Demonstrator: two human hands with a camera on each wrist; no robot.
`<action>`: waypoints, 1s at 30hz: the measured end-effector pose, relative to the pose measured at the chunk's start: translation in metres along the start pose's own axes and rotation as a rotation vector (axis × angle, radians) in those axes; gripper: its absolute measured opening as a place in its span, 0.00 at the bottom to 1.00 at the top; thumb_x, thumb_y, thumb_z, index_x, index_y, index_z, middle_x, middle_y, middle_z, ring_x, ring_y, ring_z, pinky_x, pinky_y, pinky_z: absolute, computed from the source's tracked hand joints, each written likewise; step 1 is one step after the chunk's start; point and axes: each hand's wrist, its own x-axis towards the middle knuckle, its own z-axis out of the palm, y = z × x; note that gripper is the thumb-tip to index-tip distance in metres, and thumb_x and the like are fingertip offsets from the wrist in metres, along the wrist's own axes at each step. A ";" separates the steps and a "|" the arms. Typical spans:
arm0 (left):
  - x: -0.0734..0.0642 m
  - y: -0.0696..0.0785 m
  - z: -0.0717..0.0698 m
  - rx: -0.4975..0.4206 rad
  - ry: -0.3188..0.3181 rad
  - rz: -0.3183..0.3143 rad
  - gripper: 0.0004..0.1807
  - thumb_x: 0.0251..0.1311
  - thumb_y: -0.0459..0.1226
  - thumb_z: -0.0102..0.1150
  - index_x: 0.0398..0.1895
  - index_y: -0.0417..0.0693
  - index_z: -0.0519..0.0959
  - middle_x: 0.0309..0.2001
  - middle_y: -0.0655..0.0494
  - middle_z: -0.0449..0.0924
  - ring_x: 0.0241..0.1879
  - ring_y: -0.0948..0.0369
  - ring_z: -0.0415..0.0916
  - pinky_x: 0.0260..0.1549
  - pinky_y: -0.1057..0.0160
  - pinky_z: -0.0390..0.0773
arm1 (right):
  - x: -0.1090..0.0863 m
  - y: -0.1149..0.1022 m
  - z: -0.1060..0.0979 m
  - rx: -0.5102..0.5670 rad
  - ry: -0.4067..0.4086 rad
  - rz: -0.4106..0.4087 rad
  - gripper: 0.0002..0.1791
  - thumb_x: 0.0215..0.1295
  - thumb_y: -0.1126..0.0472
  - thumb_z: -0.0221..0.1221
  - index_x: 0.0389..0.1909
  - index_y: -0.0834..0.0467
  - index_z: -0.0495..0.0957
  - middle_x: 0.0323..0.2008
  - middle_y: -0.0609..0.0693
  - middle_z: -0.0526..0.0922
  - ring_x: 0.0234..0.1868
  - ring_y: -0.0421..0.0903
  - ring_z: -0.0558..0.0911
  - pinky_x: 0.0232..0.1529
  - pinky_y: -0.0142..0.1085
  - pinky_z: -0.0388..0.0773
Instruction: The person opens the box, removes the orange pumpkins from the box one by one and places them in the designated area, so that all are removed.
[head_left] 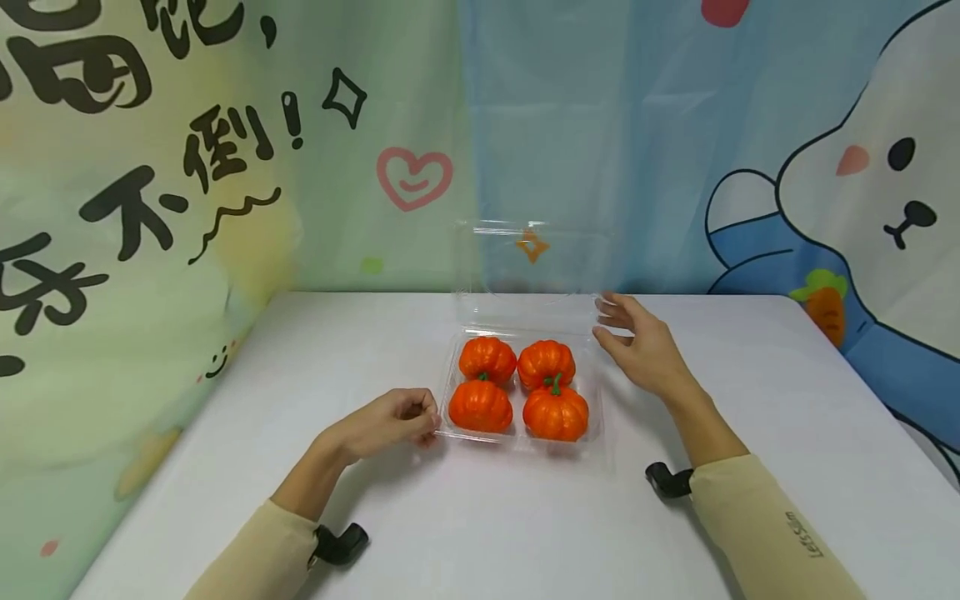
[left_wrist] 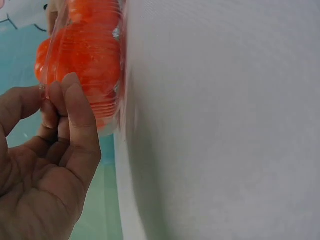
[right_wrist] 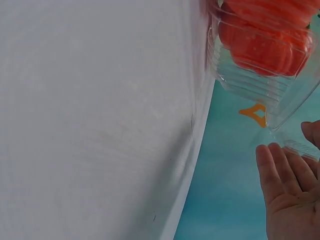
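A clear plastic clamshell box lies on the table with its lid raised at the back. Small orange toy pumpkins with green stems fill it in two rows, among them a front left pumpkin and a front right pumpkin. At the box's front left corner my left hand pinches the rim between thumb and fingertips, as the left wrist view shows. My right hand is by the lid's lower right edge, fingers extended and thumb apart. In the right wrist view its fingertips are close to the clear lid.
The white table spreads around the box on all sides. Behind it hangs a printed curtain with writing, a heart and a cartoon animal; the lid stands close in front of it. Black wrist mounts stick out at both sleeves.
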 end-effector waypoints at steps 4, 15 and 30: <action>-0.004 0.000 -0.001 0.003 -0.003 0.004 0.09 0.75 0.36 0.53 0.38 0.38 0.74 0.36 0.47 0.79 0.40 0.51 0.81 0.45 0.59 0.83 | 0.002 0.002 0.002 0.006 -0.016 0.017 0.35 0.75 0.60 0.59 0.77 0.63 0.59 0.69 0.63 0.74 0.60 0.62 0.82 0.58 0.52 0.78; -0.003 0.000 0.001 -0.017 -0.041 0.018 0.09 0.75 0.35 0.53 0.38 0.37 0.73 0.36 0.48 0.79 0.42 0.49 0.82 0.45 0.58 0.84 | 0.005 0.008 0.001 -0.029 -0.028 0.072 0.34 0.73 0.61 0.61 0.74 0.67 0.63 0.64 0.65 0.78 0.54 0.62 0.86 0.55 0.53 0.81; -0.008 -0.002 0.002 0.009 -0.053 0.021 0.09 0.75 0.36 0.52 0.38 0.38 0.74 0.36 0.49 0.80 0.41 0.49 0.83 0.44 0.59 0.84 | 0.007 0.004 0.005 0.080 -0.154 0.233 0.38 0.75 0.63 0.58 0.79 0.69 0.51 0.68 0.68 0.74 0.57 0.62 0.84 0.54 0.42 0.81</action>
